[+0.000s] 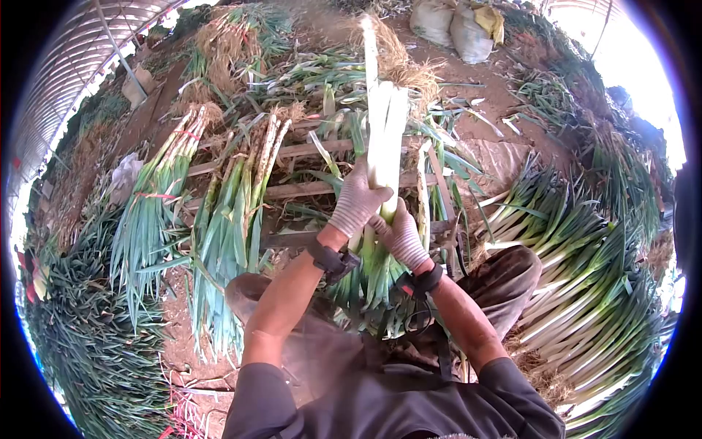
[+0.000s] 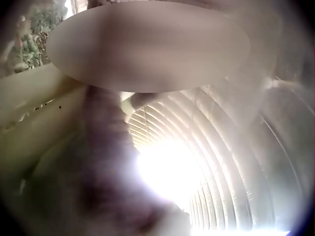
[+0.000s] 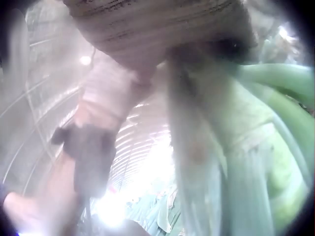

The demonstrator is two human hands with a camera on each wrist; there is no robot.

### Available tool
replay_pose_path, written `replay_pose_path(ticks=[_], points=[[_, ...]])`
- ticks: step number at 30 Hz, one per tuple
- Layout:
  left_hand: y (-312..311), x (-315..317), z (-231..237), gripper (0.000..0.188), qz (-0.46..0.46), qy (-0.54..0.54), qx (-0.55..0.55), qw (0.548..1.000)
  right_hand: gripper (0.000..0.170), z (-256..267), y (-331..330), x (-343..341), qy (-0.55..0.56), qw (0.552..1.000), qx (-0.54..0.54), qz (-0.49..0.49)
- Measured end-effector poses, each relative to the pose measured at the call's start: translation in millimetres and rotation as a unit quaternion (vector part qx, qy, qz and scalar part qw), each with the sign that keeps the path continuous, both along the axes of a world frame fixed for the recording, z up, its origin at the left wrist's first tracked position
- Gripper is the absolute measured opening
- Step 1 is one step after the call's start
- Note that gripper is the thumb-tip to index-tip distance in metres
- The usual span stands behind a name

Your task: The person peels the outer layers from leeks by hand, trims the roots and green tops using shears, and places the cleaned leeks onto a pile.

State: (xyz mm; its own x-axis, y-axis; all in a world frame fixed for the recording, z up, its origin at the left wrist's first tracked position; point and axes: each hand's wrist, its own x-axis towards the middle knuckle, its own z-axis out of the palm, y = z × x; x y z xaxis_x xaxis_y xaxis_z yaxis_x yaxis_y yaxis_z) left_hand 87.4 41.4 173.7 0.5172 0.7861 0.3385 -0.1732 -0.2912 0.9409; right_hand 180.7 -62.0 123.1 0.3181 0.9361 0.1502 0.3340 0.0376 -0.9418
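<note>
A bunch of green onions (image 1: pixel 387 135) stands out in front of the body, thick white stalks and roots pointing away, green leaves hanging toward the lap. Around its lower white part, my gloved left hand (image 1: pixel 359 196) grips from the left, thumb across the front. Just below, my gloved right hand (image 1: pixel 404 238) holds the bunch where white turns green. In the right wrist view, broad green leaves (image 3: pixel 248 191) drop from under the striped glove (image 3: pixel 162 29). Pale stalks (image 2: pixel 29 108) show at the left of the left wrist view, which is mostly blurred.
Two tied bundles, one near (image 1: pixel 238 194) and one farther left (image 1: pixel 164 179), lean on a wooden rack (image 1: pixel 307 188). Loose green onions (image 1: pixel 578 293) lie heaped at the right. Dark green leaves (image 1: pixel 95 329) pile up at the left. White sacks (image 1: pixel 468 33) stand at the back.
</note>
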Motion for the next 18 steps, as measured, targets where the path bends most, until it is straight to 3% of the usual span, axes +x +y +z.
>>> replay_pose_path(ticks=[1, 2, 6, 9, 10, 13, 14, 17, 18], points=[[-1.9, -3.0, 0.7, 0.060, 0.004, 0.006, 0.002, 1.000, 0.060, 0.1, 1.8, 1.5, 0.076, 0.993, 0.080, 0.032], [-2.6, -7.7, 1.0, 0.058, 0.010, 0.011, 0.003, 1.000, 0.047, -0.4, -1.1, -1.4, 0.104, 0.991, 0.083, 0.030], [1.5, -31.2, 36.0, 0.049, 0.039, 0.011, -0.065, 0.997, 0.050, -22.4, -12.6, -6.8, 0.125, 0.992, -0.018, -0.015], [31.8, -39.6, 26.4, 0.049, 0.001, -0.098, -0.084, 0.992, 0.056, -41.8, -23.8, -17.6, -0.041, 0.999, 0.002, -0.030], [32.3, -45.1, 25.4, 0.046, -0.020, -0.068, -0.110, 0.991, 0.062, -25.7, -30.0, -25.6, -0.012, 0.999, 0.029, -0.010], [26.4, -49.8, 25.6, 0.039, -0.085, -0.065, -0.139, 0.984, 0.060, -26.2, -34.8, -31.0, -0.105, 0.994, -0.017, 0.011], [20.9, -50.1, 27.7, 0.037, -0.105, -0.079, -0.144, 0.981, 0.054, -24.7, -35.2, -30.4, -0.193, 0.981, -0.023, 0.011], [13.0, -43.9, 42.5, 0.038, -0.149, -0.075, -0.126, 0.978, 0.048, -20.8, -34.4, -28.7, -0.209, 0.977, 0.002, 0.043], [10.3, -42.0, 50.6, 0.039, -0.109, -0.001, -0.124, 0.986, 0.049, -16.1, -33.8, -25.2, -0.193, 0.979, 0.003, 0.066]])
